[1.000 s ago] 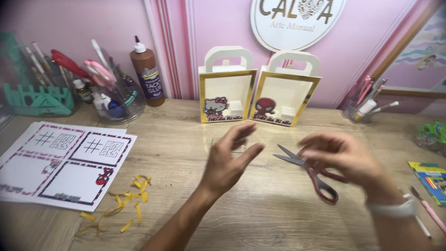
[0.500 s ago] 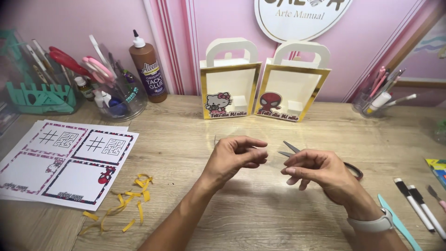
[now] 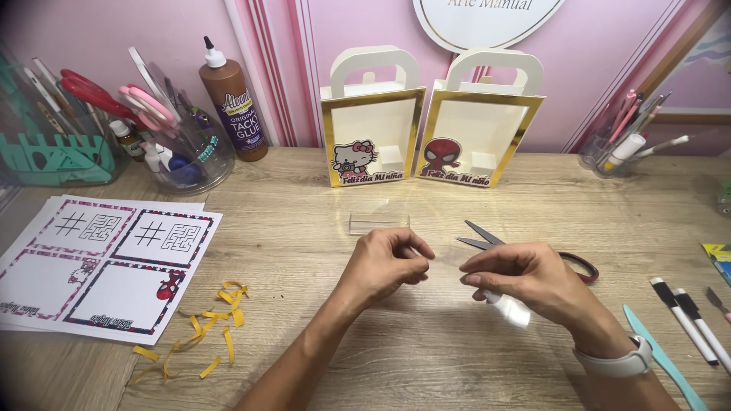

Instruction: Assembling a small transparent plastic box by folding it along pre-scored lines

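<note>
Left hand (image 3: 384,262) and right hand (image 3: 525,278), each grip pinched shut on a clear plastic strip (image 3: 445,259), work mid-desk (image 3: 304,228), scissors (image 3: 525,247) lying just behind the right hand.

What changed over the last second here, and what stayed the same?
The right hand held the scissors a second ago; now they lie open on the table behind it. Both hands have come together at mid-table, the left hand and the right pinching a clear, hard-to-see piece between their fingertips. The two gift bags, glue bottle, printed sheets and yellow strips have not moved.
</note>
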